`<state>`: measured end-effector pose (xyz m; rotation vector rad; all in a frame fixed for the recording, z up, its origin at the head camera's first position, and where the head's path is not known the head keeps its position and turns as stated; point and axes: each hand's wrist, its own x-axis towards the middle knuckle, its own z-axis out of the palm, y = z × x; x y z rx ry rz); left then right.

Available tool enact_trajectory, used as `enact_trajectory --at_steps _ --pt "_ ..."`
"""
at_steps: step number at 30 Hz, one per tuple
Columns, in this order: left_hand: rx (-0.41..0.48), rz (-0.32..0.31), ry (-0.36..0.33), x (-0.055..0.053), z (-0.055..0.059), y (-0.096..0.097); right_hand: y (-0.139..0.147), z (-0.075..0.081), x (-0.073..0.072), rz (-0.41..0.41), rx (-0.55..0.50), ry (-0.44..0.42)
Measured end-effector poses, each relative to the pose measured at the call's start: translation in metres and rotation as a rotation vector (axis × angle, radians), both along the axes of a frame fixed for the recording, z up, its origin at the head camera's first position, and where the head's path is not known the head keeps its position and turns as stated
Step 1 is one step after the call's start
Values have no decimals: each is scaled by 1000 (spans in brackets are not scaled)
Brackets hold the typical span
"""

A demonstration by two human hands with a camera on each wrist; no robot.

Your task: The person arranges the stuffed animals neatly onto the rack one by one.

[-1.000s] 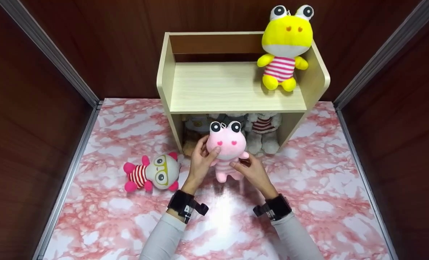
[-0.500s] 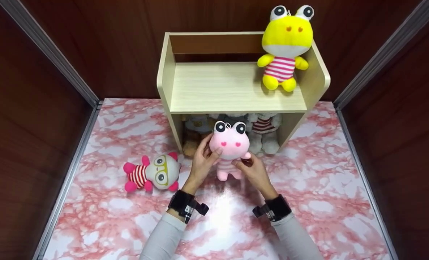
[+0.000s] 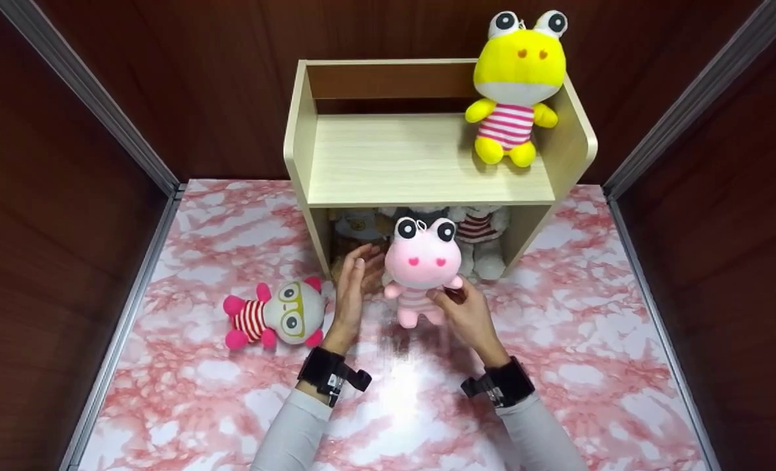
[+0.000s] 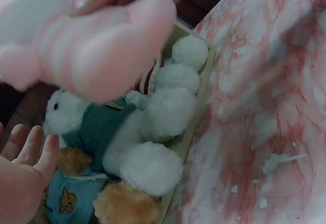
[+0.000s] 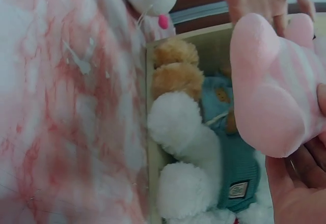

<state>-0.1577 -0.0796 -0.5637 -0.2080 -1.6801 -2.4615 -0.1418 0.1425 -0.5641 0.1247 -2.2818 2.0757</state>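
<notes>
A pink plush frog (image 3: 423,261) with big black-and-white eyes and a striped belly hangs upright in front of the shelf's lower compartment. My right hand (image 3: 471,318) grips its side at the body, thumb on the front. To the frog's left, my left hand (image 3: 354,288) is apart from it, fingers extended and palm turned towards it. The left wrist view shows the frog's striped body (image 4: 86,51) overhead and my left fingers (image 4: 31,150) stretched out below. In the right wrist view, the fingers under the frog (image 5: 305,165) curl round its body.
A wooden two-level shelf (image 3: 427,193) stands at the back. On its top level sits a yellow plush frog (image 3: 518,85), at the right. Several furry toys, including a white one in a green top (image 5: 239,168), fill the lower level. A plush panda with glasses (image 3: 276,313) lies on the left.
My left hand has let go of the pink frog and moved slightly left, its fingers opening. The frog, in my right hand, has shifted to the right.
</notes>
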Motion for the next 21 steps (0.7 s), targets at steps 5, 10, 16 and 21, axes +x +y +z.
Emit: enact_trajectory --at_steps 5,10,16,21 --pt "-32 41 -35 1 -6 -6 0 14 4 16 -39 67" --pt "-31 49 -51 0 -11 -12 1 31 5 8 -59 131" --pt "-38 71 -66 -1 -15 -14 3 53 3 -7 -38 163" --pt "-19 69 -96 0 -17 -14 3 73 -3 -2 -22 249"
